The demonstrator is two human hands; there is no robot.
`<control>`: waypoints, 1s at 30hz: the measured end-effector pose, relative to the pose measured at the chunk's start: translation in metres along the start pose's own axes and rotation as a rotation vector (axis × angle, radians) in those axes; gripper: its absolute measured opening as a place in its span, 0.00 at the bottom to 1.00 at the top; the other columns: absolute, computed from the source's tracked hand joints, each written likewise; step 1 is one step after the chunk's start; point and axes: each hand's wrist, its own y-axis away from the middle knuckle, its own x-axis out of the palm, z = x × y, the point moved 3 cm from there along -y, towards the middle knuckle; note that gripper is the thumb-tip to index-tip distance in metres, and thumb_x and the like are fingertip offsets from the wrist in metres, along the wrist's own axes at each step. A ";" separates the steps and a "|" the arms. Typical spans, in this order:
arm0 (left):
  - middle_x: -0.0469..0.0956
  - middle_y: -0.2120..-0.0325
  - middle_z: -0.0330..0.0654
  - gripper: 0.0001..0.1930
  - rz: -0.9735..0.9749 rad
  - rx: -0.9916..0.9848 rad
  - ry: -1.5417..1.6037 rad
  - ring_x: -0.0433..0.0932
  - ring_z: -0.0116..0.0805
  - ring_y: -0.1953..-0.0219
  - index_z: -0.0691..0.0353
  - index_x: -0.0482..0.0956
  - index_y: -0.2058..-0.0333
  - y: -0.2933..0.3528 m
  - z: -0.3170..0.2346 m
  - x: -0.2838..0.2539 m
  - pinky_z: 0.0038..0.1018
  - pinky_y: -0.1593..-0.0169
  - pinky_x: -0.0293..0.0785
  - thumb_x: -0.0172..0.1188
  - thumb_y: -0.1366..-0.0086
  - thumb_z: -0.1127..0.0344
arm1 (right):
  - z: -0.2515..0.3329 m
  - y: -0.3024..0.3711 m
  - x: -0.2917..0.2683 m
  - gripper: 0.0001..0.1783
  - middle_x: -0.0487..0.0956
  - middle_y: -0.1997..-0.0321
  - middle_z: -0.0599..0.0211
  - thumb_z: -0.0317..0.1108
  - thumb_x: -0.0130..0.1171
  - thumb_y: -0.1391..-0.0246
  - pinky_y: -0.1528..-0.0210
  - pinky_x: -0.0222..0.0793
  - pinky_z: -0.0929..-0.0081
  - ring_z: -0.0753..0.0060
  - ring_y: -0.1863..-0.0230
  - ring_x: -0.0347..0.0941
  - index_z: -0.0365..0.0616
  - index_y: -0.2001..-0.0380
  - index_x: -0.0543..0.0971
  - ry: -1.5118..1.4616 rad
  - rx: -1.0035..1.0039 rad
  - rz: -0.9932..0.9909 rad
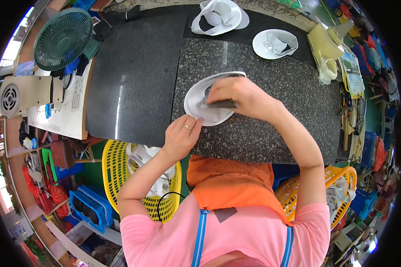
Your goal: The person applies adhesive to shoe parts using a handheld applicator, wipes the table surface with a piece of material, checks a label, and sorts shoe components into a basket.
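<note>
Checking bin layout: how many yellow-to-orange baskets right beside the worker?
2. A yellow basket at the left and an orange-yellow basket at the right. Any under the table would be hidden.

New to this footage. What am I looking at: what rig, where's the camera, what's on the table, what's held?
There's no robot: these are a person's own bare hands. The single picture comes from a wide fisheye camera on the person's head, looking down, so straight edges bend toward the rim; picture left is the person's left.

On the speckled slab lies a white piece. The left hand touches its near edge; whether it pinches is unclear. The right hand holds a dark tool over it, too blurred to identify.

Similar white items lie farther back. A yellow basket below the table's edge holds more white pieces.
</note>
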 end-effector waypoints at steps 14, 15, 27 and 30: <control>0.65 0.76 0.40 0.15 0.009 -0.011 -0.044 0.71 0.36 0.72 0.66 0.77 0.66 -0.002 -0.001 0.000 0.26 0.71 0.70 0.56 0.58 0.74 | 0.013 0.003 -0.010 0.13 0.76 0.68 0.61 0.23 0.59 0.64 0.61 0.68 0.65 0.57 0.63 0.73 0.38 0.68 0.79 0.095 0.025 0.155; 0.65 0.76 0.40 0.15 0.010 -0.011 -0.044 0.71 0.36 0.72 0.66 0.77 0.66 -0.003 -0.001 0.001 0.26 0.71 0.70 0.56 0.58 0.74 | 0.010 0.002 -0.009 0.12 0.77 0.68 0.61 0.24 0.59 0.62 0.62 0.68 0.65 0.57 0.65 0.74 0.38 0.68 0.79 0.061 0.102 0.206; 0.71 0.66 0.45 0.13 0.002 -0.007 -0.067 0.73 0.43 0.58 0.67 0.76 0.68 -0.003 -0.001 0.001 0.30 0.60 0.73 0.56 0.55 0.72 | 0.003 0.006 0.004 0.13 0.76 0.69 0.61 0.24 0.58 0.62 0.64 0.70 0.65 0.56 0.66 0.73 0.41 0.67 0.79 0.290 0.151 -0.299; 0.73 0.61 0.45 0.13 0.053 0.018 -0.054 0.73 0.45 0.54 0.66 0.76 0.67 -0.003 -0.004 0.002 0.33 0.58 0.73 0.56 0.55 0.74 | 0.009 0.017 -0.009 0.13 0.75 0.71 0.61 0.23 0.60 0.64 0.64 0.70 0.65 0.56 0.67 0.73 0.41 0.69 0.79 0.096 0.156 -0.228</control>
